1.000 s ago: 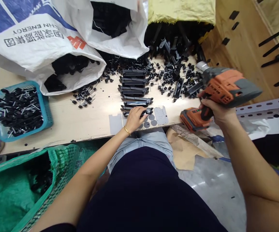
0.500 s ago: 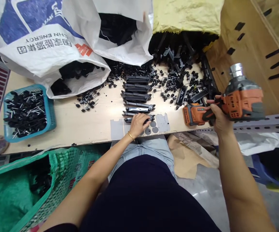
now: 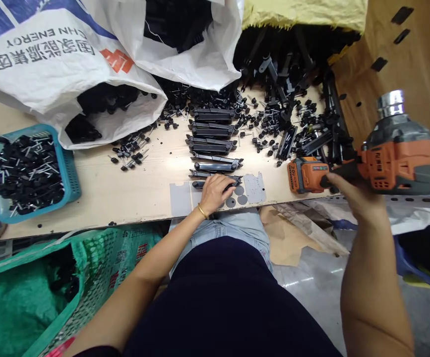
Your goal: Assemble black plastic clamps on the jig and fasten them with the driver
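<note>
Left hand: I have the left hand [image 3: 216, 192] over the desk [image 3: 99, 191], fingers bent on the nearest black bar [image 3: 199, 184]; I cannot tell whether they pinch it or only steady it
Right hand: I have the right hand [image 3: 367, 199] with its grip wrapped round the handle of the orange cordless driver [image 3: 397, 161]; the silver nose [image 3: 391, 104] points away from the body, well apart from the bars
Nearest black bar: lies crosswise at the front of the row, beside the grey discs [image 3: 242, 200], partly covered by the left hand
Bar row [image 3: 215, 130]: similar black bars lie one behind another towards the far side
Progress: I judge the batch partway; bars are lined up, the driver is off them, and fastening cannot be confirmed at this size
Remaining stock: loose pinned knobs [image 3: 129, 151] lie on the desk, more fill the teal basket [image 3: 74, 173]
</note>
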Demonstrator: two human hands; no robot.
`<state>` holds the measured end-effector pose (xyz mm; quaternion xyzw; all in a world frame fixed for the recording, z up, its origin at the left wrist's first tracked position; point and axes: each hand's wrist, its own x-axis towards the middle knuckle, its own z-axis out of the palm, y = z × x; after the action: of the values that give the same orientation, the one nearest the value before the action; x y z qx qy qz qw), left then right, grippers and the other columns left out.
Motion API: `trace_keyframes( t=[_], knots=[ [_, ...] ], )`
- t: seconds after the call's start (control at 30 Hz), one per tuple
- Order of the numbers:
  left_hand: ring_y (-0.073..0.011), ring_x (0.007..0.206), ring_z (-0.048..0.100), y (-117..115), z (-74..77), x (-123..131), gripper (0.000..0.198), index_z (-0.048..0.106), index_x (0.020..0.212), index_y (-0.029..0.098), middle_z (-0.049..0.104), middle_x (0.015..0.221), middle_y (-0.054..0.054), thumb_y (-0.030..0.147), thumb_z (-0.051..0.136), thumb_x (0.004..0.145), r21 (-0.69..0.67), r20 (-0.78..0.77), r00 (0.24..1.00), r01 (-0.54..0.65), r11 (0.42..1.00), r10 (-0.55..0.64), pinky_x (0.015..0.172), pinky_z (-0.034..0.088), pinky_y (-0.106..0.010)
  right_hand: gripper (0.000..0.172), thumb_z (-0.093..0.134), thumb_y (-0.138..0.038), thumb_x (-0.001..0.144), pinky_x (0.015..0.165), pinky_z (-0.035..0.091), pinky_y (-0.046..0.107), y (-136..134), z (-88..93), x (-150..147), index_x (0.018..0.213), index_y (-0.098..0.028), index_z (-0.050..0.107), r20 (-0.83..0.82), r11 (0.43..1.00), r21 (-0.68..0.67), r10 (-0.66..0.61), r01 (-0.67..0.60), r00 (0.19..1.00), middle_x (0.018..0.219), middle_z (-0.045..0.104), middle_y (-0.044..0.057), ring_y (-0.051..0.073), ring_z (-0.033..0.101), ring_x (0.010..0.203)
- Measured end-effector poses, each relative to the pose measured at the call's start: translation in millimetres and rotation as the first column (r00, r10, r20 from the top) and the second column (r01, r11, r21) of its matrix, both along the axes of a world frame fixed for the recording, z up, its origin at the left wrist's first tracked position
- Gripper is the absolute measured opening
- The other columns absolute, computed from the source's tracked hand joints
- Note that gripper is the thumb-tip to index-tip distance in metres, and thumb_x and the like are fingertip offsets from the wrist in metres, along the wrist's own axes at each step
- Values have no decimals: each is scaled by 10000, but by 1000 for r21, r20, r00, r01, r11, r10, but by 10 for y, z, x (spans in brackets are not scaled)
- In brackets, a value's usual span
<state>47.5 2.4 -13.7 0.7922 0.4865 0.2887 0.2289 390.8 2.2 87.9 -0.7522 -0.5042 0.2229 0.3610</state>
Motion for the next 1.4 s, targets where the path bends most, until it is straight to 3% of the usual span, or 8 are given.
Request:
trace_keyframes(
  t=[0.1, 0.3, 0.43, 0.63, 0.77, 0.87, 1.03, 1.4],
  knots=[
    [-198, 960, 592, 7, 7, -27, 201, 660, 1026, 188, 703, 982, -57, 308, 535, 925, -21, 18, 1000, 18, 1000, -18, 816, 398, -335, 257, 796, -324, 618, 632, 377, 373, -268, 146, -80, 596, -224, 560, 422, 917, -386, 81, 98, 903, 639, 630, 58, 195, 547, 607],
    [-191, 1025, 582, 23, 21, -116, 316, 568, 1202, 155, 654, 1097, -80, 128, 509, 893, -120, 91, 994, 77, 990, -66, 928, 457, -348, 330, 515, -491, 888, 604, 372, 283, -207, -189, -1478, 860, -173, 599, 242, 794, -511, 502, -331, 830, 820, 695, 91, 210, 623, 720],
    [-163, 977, 606, 44, 151, -212, 470, 486, 1287, 124, 601, 1136, -109, 19, 463, 829, -211, 101, 993, 77, 974, -57, 923, 493, -329, 373, 352, -399, 972, 609, 335, 294, 70, -558, -2107, 1019, -119, 594, 488, 687, -551, 725, -474, 485, 925, 678, 157, 253, 638, 801],
    [-257, 1129, 546, 192, 602, -612, 358, 594, 1154, 148, 606, 1168, -125, 270, 616, 818, -299, 65, 998, 10, 954, 9, 1019, 420, -449, 416, 278, -386, 1001, 644, 305, 299, 225, -400, -1791, 888, -141, 596, 603, 346, -448, 797, -825, 7, 798, 625, 98, 194, 559, 726],
    [-232, 948, 638, 0, 787, -610, 480, 615, 1065, 168, 669, 1035, -100, 539, 633, 759, -694, 549, 829, 522, 496, -104, 855, 518, -381, 419, 285, -383, 1005, 629, 276, 289, 244, -100, -1693, 789, -167, 571, 739, 132, -185, 672, -974, -49, 693, 558, 40, 157, 454, 648],
    [-203, 723, 659, -274, 805, -355, 517, 585, 948, 133, 673, 831, -99, 621, 544, 782, -712, 702, 670, 659, 241, 241, 659, 546, -333, 433, 283, -387, 1004, 609, 262, 286, 239, -26, -1757, 732, -175, 545, 761, 176, -62, 646, -983, 68, 640, 504, 25, 152, 401, 614],
    [-142, 562, 610, -413, 813, -40, 387, 470, 949, 176, 591, 659, 18, 424, 670, 728, -786, 547, 676, 212, 580, 494, 527, 507, -254, 506, 192, -444, 1000, 591, 276, 274, 198, -164, -1826, 721, -187, 528, 645, 462, -66, 696, -885, 316, 629, 476, 33, 154, 401, 598],
    [-189, 700, 639, -521, 939, -22, 330, 418, 1045, 177, 598, 785, -17, 209, 582, 760, -638, 281, 872, -143, 757, 402, 647, 512, -310, 451, 217, -491, 973, 546, 295, 272, 30, -239, -1917, 652, -220, 379, 237, 556, 100, 792, -825, 563, 582, 388, -1, 138, 370, 538]
  ],
)
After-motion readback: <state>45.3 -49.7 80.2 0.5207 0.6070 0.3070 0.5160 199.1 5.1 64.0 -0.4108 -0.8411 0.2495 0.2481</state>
